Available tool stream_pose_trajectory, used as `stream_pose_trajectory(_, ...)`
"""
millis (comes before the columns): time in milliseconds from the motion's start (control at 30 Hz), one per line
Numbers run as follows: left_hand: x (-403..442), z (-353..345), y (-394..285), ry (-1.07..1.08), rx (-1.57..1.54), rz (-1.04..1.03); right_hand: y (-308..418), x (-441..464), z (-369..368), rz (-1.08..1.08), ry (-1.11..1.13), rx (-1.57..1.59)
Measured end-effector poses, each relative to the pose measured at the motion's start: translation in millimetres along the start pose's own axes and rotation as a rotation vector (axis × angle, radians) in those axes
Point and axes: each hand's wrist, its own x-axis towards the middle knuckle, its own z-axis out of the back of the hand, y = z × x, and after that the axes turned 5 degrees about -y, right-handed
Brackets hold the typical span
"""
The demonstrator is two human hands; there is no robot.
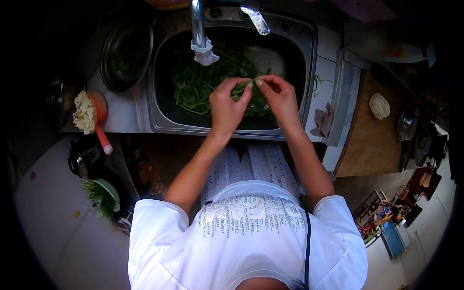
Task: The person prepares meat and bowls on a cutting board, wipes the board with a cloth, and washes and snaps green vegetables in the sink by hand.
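Observation:
Over the sink point(159, 113), my left hand point(228, 105) is closed with thumb and forefinger pinched on a green stem point(239, 90) of leafy greens. My right hand point(282, 100) pinches the tip of the same stem, its fingertips almost touching those of the left. Below both hands, a heap of leafy greens point(193, 84) with long stems fills much of the basin. The lower part of the held stem is partly hidden behind my left hand.
A faucet point(198, 24) with a white cloth on its spout hangs over the basin. At left are a metal bowl point(108, 72) with greens and an orange-red handled container point(100, 107) of pale pieces. Green scraps point(316, 84) and a crumpled brown cloth point(323, 121) lie at right.

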Motion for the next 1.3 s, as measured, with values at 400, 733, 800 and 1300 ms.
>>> stream_pose_trajectory(400,-5.7,12.0,6.4,-0.004,-0.001,0.14,-6.0,14.4,12.1,-0.311,-0.021,0.488)
stream_pose_trajectory(733,5.5,28.1,6.1,0.149,-0.293,0.468,1.3,15.1,25.9,-0.212,0.092,0.437)
stream_pose_trajectory(800,3.7,20.8,0.7,0.319,-0.448,0.556,2.2,10.8,21.6,-0.19,0.126,0.467)
stream_pose_trajectory(1300,-1.1,13.8,13.5,0.074,-0.082,0.297,13.9,4.5,30.4,-0.116,0.074,0.259)
